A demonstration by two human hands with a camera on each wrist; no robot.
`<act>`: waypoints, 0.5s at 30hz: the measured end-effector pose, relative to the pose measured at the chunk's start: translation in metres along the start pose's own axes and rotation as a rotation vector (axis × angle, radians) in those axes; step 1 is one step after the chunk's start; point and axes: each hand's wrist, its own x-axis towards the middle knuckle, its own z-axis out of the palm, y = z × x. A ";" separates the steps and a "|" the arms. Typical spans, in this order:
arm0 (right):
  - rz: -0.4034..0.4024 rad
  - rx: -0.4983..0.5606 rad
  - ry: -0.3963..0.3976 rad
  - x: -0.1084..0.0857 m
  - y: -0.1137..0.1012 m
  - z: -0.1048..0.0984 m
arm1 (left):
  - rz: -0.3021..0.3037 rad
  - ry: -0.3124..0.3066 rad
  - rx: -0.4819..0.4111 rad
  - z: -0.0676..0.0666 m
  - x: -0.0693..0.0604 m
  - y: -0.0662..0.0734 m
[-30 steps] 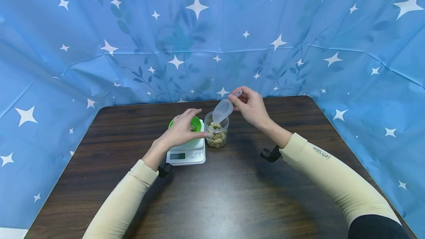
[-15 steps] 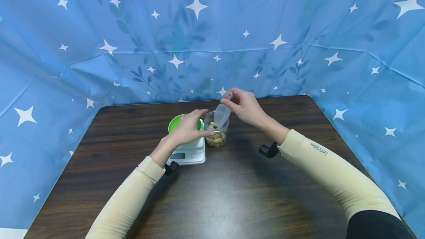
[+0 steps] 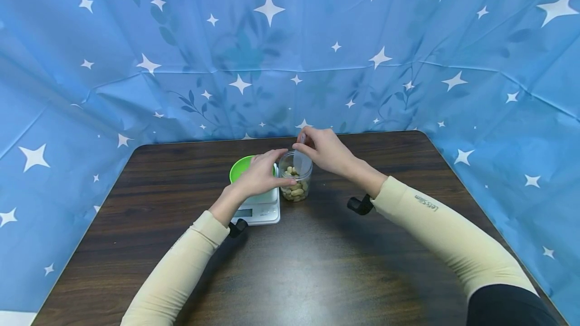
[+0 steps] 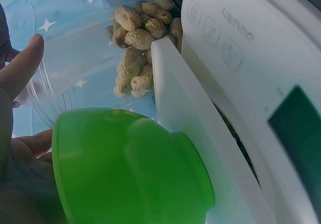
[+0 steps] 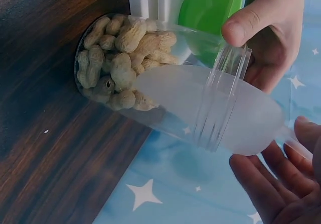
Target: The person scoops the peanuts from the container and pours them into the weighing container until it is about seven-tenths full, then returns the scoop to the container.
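Note:
A clear jar [image 5: 216,101] part-filled with unshelled peanuts [image 5: 123,69] stands upright on the table, beside the scale. My left hand [image 3: 259,174] holds the jar near its rim, thumb on one side and fingers on the other. By its handle, my right hand [image 3: 330,152] pinches a translucent scoop [image 5: 253,123]. The scoop's tip reaches down inside the jar to the peanuts. Left of the jar, a green bowl [image 4: 125,163] sits on a white kitchen scale [image 3: 265,215]. My left hand passes over the scale and hides part of the bowl.
The dark wooden table [image 3: 344,265] extends toward me and to both sides. A blue curtain with white stars [image 3: 244,39] hangs close behind its far edge. The scale stands right against the jar's left side.
My right hand has moved left and slightly down, and the scoop has gone deeper into the jar and turned steeper. My left hand has shifted right, onto the jar's rim.

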 end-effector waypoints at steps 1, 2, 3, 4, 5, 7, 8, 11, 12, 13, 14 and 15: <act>0.000 -0.011 -0.009 0.000 -0.001 0.000 | -0.001 -0.002 0.000 0.000 0.000 0.000; 0.001 -0.021 -0.017 0.001 -0.001 0.001 | -0.002 -0.003 -0.001 0.000 0.000 0.001; 0.004 -0.030 -0.026 0.001 -0.001 0.002 | -0.003 -0.004 -0.002 0.000 0.000 0.001; 0.007 -0.038 -0.036 0.002 -0.002 0.002 | -0.004 -0.006 -0.002 0.000 0.001 0.001; 0.013 -0.043 -0.046 0.002 -0.002 0.003 | -0.005 -0.007 0.000 0.000 0.001 0.001; 0.028 -0.055 -0.068 0.003 -0.003 0.005 | -0.007 -0.008 -0.002 -0.001 0.001 0.002; 0.035 -0.059 -0.079 0.003 -0.004 0.005 | -0.006 -0.007 -0.003 0.000 0.001 0.002; 0.044 -0.071 -0.100 0.004 -0.005 0.007 | -0.001 -0.003 -0.005 0.000 0.001 0.002; 0.046 -0.076 -0.105 0.004 -0.005 0.007 | 0.001 -0.002 -0.007 0.000 0.001 0.002; 0.045 -0.076 -0.109 0.005 -0.005 0.008 | 0.002 0.000 -0.010 0.000 0.000 0.002; 0.044 -0.078 -0.111 0.005 -0.006 0.008 | 0.004 0.001 -0.011 0.000 0.000 0.001; 0.042 -0.080 -0.112 0.005 -0.006 0.009 | 0.005 0.001 -0.014 0.000 0.000 0.002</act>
